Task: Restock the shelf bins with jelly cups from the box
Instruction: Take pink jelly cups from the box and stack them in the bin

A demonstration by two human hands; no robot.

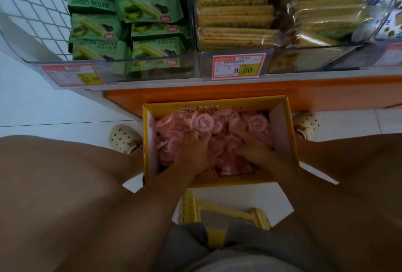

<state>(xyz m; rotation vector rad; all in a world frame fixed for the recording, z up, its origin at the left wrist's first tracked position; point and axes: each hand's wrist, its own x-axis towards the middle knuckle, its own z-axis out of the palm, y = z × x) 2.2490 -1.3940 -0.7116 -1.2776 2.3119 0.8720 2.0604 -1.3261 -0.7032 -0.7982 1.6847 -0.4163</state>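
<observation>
On the left, the cookie bin (108, 62) is packed full up to its clear front, so we think no jelly cups can go in there. Our left shoe (124, 139) sits just beside the box (287, 123). The box stands on the floor between our feet. The jelly cups (254, 123) are all in it, a pink heap.

Our left hand (193, 152) lies on the heap with its fingers bent round a few cups. Our right hand (254, 152) is dug in beside it, near the right wall. Its fingers are hidden, so we cannot tell if it holds any.

The cups look smooth. If we scoop too many, some may slip out and roll away on the floor.

The shelf edge (282, 78) is just past the far end of the box. Hands lifted forward too fast could bump it or the price tag (238, 67). The box walls are close on both sides. The open way is up and back toward us.

On the right, the cracker bin (269, 51) looks full too. Our right shoe (306, 123) is near the box.
</observation>
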